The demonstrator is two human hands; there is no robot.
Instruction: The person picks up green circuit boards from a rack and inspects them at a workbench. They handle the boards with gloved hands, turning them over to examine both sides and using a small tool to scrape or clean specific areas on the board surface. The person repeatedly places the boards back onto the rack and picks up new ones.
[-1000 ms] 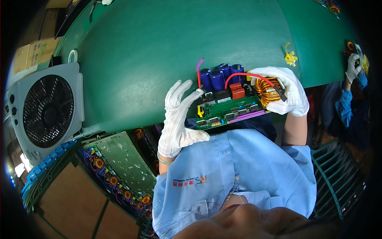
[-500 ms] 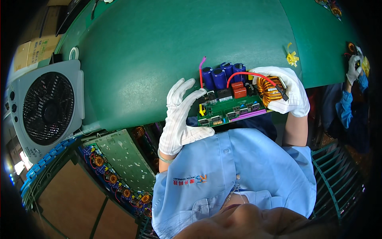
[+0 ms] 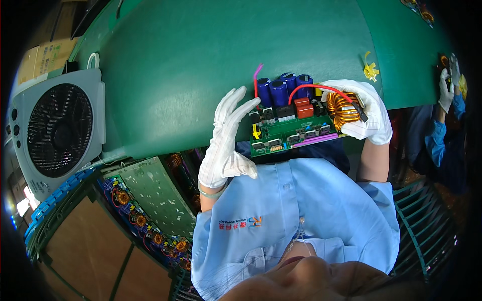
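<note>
A green circuit board (image 3: 273,133) is held up over the near edge of the table, in front of my chest. Blue cylindrical capacitors (image 3: 279,94), red block components (image 3: 304,108) and a copper-wound toroidal coil (image 3: 341,111) stand on it. A red wire arches across the top, and a shorter red wire with a pink end sticks up at the left. My right hand (image 3: 374,113), in a white glove, is wrapped round the board's right end by the coil. My left hand (image 3: 223,140), gloved too, is open at the left end, its fingertips close to the board's corner and its thumb apart.
A grey box fan (image 3: 63,133) stands at the left. Below it, several similar boards with coils (image 3: 138,220) sit in a green rack. A yellow strip (image 3: 370,71) lies on the green table (image 3: 201,60). At far right, a co-worker's gloved hands (image 3: 447,88) handle something.
My left thumb has drawn back from the board's lower left corner, and the left hand has turned more upright. The board has shifted slightly, still in my right hand.
</note>
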